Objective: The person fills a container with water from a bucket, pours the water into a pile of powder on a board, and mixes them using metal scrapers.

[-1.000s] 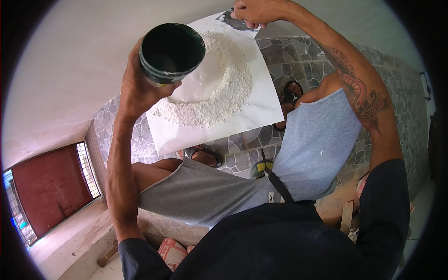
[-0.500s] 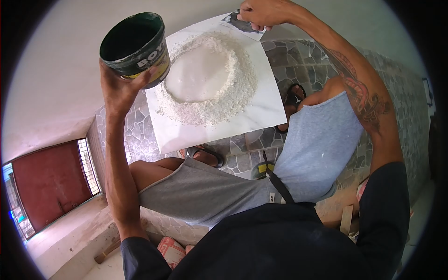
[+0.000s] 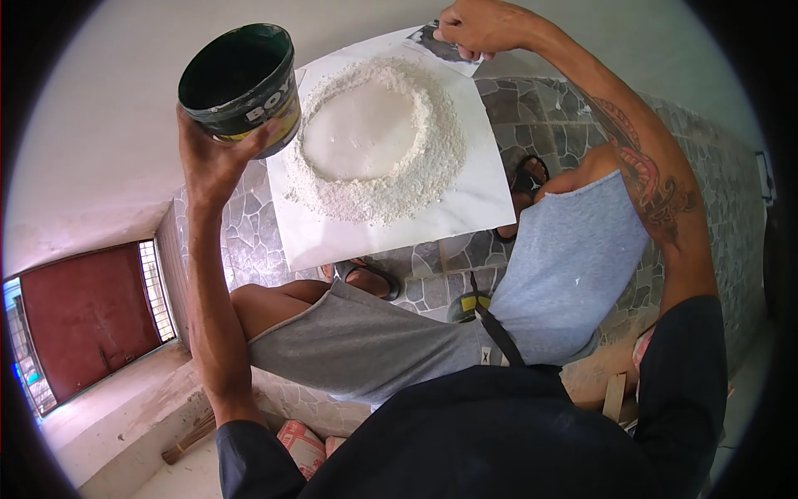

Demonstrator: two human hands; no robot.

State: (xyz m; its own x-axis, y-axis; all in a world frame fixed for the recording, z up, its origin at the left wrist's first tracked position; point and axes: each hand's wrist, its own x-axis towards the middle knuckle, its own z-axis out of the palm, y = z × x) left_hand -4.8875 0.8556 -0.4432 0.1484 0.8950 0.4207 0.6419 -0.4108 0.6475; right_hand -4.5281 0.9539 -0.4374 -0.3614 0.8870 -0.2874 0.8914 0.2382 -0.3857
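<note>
My left hand [image 3: 218, 158] grips a dark green plastic bucket [image 3: 241, 87] from below, thumb on its side; the bucket is tilted slightly and its dark inside shows. Beside it lies a white tile board [image 3: 320, 241] bearing a ring of white powder [image 3: 436, 166]. Inside the ring sits a pool of pale, milky liquid [image 3: 357, 129]. At the board's far right corner, my right hand [image 3: 478, 29] is closed on a flat scraper [image 3: 449, 50] with a greyish, smeared blade. Its handle is hidden by my fingers.
Stone-patterned floor tiles [image 3: 424, 258] lie under the board. A second small bucket [image 3: 470, 306] stands between my legs. Pale walls close in at the back and left. A brush-like bundle [image 3: 187, 437] and red-and-white sacks [image 3: 301, 449] lie at lower left.
The board and powder ring have shifted slightly right in view, and my right hand with the scraper also sits a little further right. The bucket stays nearly still in my left hand.
</note>
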